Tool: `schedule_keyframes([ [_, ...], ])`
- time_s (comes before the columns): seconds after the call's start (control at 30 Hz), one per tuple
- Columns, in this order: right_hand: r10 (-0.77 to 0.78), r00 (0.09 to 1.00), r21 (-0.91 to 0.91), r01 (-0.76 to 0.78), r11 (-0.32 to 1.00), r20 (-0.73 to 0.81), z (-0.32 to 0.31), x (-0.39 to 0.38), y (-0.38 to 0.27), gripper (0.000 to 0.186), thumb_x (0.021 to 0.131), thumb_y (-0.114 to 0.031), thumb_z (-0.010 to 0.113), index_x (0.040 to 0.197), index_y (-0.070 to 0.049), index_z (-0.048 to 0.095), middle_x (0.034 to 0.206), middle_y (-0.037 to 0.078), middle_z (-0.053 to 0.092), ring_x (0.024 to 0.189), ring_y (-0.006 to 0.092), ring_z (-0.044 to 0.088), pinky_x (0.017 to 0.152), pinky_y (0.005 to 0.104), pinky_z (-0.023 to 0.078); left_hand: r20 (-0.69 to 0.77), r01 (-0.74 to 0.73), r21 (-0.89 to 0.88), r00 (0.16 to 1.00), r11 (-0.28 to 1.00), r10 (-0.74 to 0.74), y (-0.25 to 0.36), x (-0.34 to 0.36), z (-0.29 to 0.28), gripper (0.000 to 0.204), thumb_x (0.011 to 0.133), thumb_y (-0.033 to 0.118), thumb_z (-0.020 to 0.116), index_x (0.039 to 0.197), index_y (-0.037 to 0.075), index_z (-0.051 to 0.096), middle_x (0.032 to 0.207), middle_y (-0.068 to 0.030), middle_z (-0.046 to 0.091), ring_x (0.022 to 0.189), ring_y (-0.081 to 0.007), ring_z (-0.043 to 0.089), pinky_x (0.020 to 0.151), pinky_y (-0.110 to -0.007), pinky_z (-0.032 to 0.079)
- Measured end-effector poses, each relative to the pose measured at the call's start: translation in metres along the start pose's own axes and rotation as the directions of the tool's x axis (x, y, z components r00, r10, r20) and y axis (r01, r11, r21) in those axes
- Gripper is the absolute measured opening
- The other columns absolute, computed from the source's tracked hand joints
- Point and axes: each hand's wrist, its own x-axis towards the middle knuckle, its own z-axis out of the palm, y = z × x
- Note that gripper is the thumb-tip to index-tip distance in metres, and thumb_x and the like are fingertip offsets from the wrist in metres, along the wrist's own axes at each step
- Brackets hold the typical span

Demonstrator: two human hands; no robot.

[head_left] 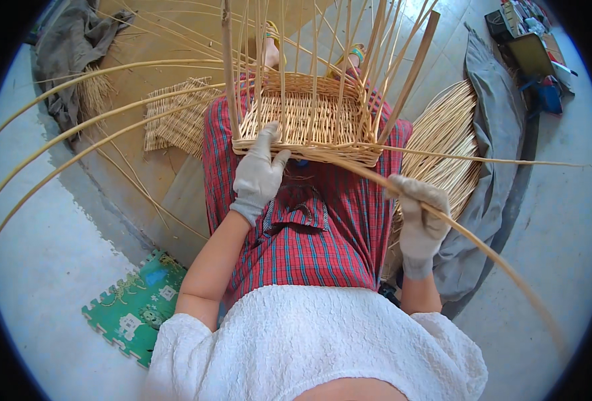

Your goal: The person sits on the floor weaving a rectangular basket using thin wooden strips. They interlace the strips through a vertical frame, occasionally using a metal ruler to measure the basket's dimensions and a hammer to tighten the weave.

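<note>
A half-woven wicker basket [309, 112] with tall upright stakes rests on my lap, over red plaid cloth [329, 254]. My left hand [259, 170], in a pale glove, grips the basket's near woven edge with fingers curled over it. A long peeled rod [483, 247] runs from that edge toward the lower right. My right hand [421, 217], also gloved, is closed on this rod to the right of the basket. Long loose rods [69, 134] arch out to the left from the basket.
Woven mats [172, 110] lie at left near grey cloth [75, 47]. A bundle of rods [443, 154] and grey fabric [483, 200] are at right, with boxes and tools [529, 57] behind. A green foam mat [132, 314] lies lower left.
</note>
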Motion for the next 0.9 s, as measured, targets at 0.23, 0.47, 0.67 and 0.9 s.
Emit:
schedule_keyframes([
  [0.23, 0.269, 0.943, 0.228, -0.223, 0.948, -0.196, -0.026, -0.030, 0.081, 0.015, 0.100, 0.000, 0.062, 0.115, -0.003, 0.063, 0.111, 0.016, 0.071, 0.110, 0.0306, 0.071, 0.086, 0.0437, 0.067, 0.011, -0.169, 0.186, 0.985, 0.968, 0.170, -0.031, 0.002, 0.007, 0.044, 0.105, 0.009, 0.049, 0.149, 0.008, 0.049, 0.131, -0.0146, 0.069, 0.105, -0.0280, 0.072, 0.091, -0.036, 0.057],
  [0.47, 0.526, 0.837, 0.364, -0.447, 0.817, -0.152, -0.052, -0.021, 0.110, 0.015, 0.103, -0.011, 0.062, 0.116, -0.003, 0.062, 0.112, 0.015, 0.071, 0.110, 0.0291, 0.070, 0.092, 0.0455, 0.064, -0.044, -0.006, -0.093, 0.999, 0.996, 0.002, 0.001, 0.009, -0.003, 0.038, 0.109, 0.017, 0.048, 0.146, 0.009, 0.053, 0.116, -0.0113, 0.074, 0.067, -0.0134, 0.065, 0.060, -0.029, 0.056],
  [0.67, 0.375, 0.927, 0.229, -0.367, 0.902, 0.007, -0.056, -0.005, 0.104, 0.012, 0.103, 0.000, 0.059, 0.114, -0.002, 0.062, 0.111, 0.014, 0.071, 0.108, 0.0273, 0.071, 0.095, 0.0426, 0.062, 0.620, 0.482, -0.228, 0.742, 0.846, -0.255, 0.021, 0.045, 0.031, 0.031, 0.100, 0.019, 0.069, 0.126, 0.004, 0.063, 0.103, -0.0119, 0.071, 0.064, -0.0158, 0.070, 0.045, -0.030, 0.057],
  [0.9, 0.176, 0.958, -0.655, 0.017, 0.755, 0.228, 0.049, 0.127, 0.072, 0.047, 0.098, -0.002, 0.063, 0.142, -0.014, 0.057, 0.144, 0.025, 0.055, 0.125, 0.0360, 0.062, 0.106, 0.0379, 0.050, 0.454, 0.549, -0.338, 0.807, 0.765, -0.379, 0.019, 0.043, 0.056, 0.026, 0.102, 0.025, 0.066, 0.112, 0.002, 0.067, 0.086, -0.0112, 0.071, 0.060, -0.0192, 0.071, 0.046, -0.032, 0.060],
])
